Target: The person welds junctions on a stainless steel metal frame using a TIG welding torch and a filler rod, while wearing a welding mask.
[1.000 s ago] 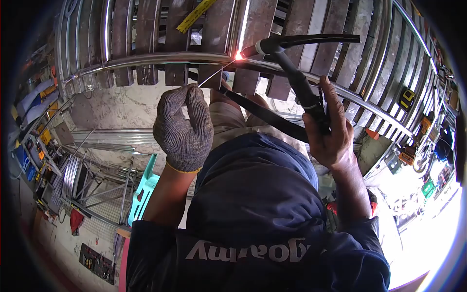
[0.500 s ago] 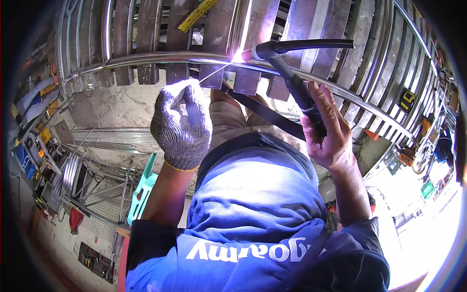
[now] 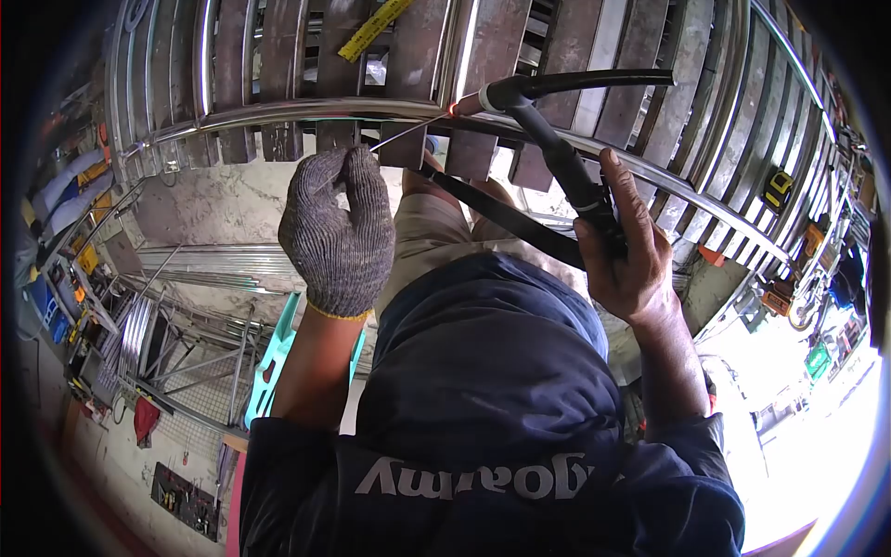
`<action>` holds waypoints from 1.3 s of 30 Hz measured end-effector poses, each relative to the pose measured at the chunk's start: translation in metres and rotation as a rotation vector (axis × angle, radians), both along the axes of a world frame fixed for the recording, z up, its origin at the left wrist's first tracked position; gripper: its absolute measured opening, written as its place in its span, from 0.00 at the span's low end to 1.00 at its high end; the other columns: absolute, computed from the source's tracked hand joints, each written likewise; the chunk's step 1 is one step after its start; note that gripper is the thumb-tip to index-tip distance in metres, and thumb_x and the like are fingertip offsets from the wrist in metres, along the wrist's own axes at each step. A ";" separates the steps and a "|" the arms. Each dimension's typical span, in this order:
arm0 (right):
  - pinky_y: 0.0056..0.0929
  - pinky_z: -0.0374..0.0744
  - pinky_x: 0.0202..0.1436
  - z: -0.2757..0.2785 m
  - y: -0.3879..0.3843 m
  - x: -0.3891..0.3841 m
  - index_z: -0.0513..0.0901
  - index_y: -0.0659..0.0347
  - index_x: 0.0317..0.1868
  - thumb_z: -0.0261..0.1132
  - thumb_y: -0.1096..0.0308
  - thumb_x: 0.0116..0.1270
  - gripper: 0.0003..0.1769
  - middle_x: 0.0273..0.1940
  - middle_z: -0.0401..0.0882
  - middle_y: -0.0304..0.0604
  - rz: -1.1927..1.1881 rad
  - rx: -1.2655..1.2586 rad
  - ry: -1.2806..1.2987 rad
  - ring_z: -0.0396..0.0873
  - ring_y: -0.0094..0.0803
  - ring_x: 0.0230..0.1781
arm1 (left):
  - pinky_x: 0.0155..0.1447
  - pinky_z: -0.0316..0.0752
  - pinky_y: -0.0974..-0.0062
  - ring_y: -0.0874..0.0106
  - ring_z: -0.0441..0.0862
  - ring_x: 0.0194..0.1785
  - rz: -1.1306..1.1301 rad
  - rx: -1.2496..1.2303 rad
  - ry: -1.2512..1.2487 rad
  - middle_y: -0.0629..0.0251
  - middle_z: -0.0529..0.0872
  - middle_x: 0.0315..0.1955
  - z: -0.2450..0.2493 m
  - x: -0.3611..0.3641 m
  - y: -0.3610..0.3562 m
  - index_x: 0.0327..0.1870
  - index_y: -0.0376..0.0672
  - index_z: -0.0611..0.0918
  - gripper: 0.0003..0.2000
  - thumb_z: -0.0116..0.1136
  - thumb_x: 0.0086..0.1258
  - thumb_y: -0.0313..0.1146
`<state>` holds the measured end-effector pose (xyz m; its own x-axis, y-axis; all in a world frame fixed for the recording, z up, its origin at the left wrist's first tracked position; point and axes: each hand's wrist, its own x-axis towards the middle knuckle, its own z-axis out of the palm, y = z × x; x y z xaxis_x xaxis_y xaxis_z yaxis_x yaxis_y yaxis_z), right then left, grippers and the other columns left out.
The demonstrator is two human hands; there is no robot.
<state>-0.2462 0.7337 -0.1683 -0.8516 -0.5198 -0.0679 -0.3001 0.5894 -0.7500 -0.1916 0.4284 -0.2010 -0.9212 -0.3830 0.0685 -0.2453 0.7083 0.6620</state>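
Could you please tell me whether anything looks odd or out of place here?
One mismatch: the left hand, holding a thin rod, wears a knit glove, while the right hand, on the torch with its glowing tip, is bare. I see no spill.

Metalworking shop — welding torch (image 3: 560,153), long metal tubes (image 3: 213,258), tape measure (image 3: 777,189) — tool panel (image 3: 186,501).

Slatted bench (image 3: 413,56) | on it: polished metal frame (image 3: 316,110), yellow strip (image 3: 374,30), yellow-black tape measure (image 3: 777,188)
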 end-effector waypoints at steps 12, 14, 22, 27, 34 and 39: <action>0.54 0.85 0.72 -0.002 -0.002 0.003 0.68 0.72 0.83 0.71 0.79 0.73 0.40 0.72 0.80 0.68 -0.031 -0.029 0.017 0.83 0.66 0.71 | 0.48 0.85 0.75 0.76 0.90 0.40 -0.031 -0.010 0.020 0.61 0.93 0.37 0.000 -0.007 -0.006 0.52 0.34 0.87 0.09 0.68 0.83 0.32; 0.53 0.85 0.71 -0.002 -0.001 0.004 0.68 0.73 0.83 0.71 0.80 0.72 0.40 0.74 0.79 0.68 -0.047 -0.039 0.007 0.82 0.66 0.72 | 0.47 0.85 0.75 0.75 0.91 0.40 -0.028 -0.005 -0.018 0.61 0.94 0.37 0.003 -0.011 -0.009 0.52 0.34 0.87 0.09 0.69 0.83 0.32; 0.57 0.81 0.76 -0.004 0.000 0.004 0.68 0.73 0.83 0.71 0.81 0.71 0.40 0.73 0.79 0.68 0.006 -0.005 0.034 0.83 0.64 0.71 | 0.49 0.88 0.72 0.72 0.93 0.42 -0.096 0.037 -0.027 0.57 0.94 0.42 0.006 -0.024 -0.019 0.55 0.34 0.87 0.09 0.68 0.83 0.28; 0.62 0.74 0.82 -0.001 -0.005 0.000 0.70 0.70 0.82 0.71 0.79 0.72 0.39 0.65 0.86 0.64 0.041 0.005 0.071 0.89 0.58 0.64 | 0.52 0.87 0.72 0.72 0.93 0.44 -0.082 0.050 -0.036 0.57 0.94 0.43 0.001 -0.021 -0.022 0.57 0.34 0.86 0.10 0.68 0.83 0.28; 0.52 0.84 0.75 0.000 -0.003 0.005 0.67 0.70 0.84 0.70 0.75 0.77 0.38 0.71 0.82 0.64 0.026 0.058 0.062 0.83 0.58 0.72 | 0.51 0.87 0.72 0.74 0.94 0.44 -0.068 0.024 -0.034 0.59 0.96 0.42 0.005 -0.027 -0.021 0.56 0.36 0.87 0.09 0.67 0.83 0.29; 0.41 0.87 0.52 -0.009 0.014 0.020 0.52 0.73 0.88 0.68 0.77 0.77 0.46 0.79 0.70 0.71 -0.187 -0.075 0.033 0.90 0.45 0.51 | 0.48 0.86 0.75 0.78 0.92 0.41 -0.034 0.188 -0.078 0.63 0.96 0.39 0.017 -0.032 -0.022 0.52 0.34 0.89 0.09 0.72 0.80 0.30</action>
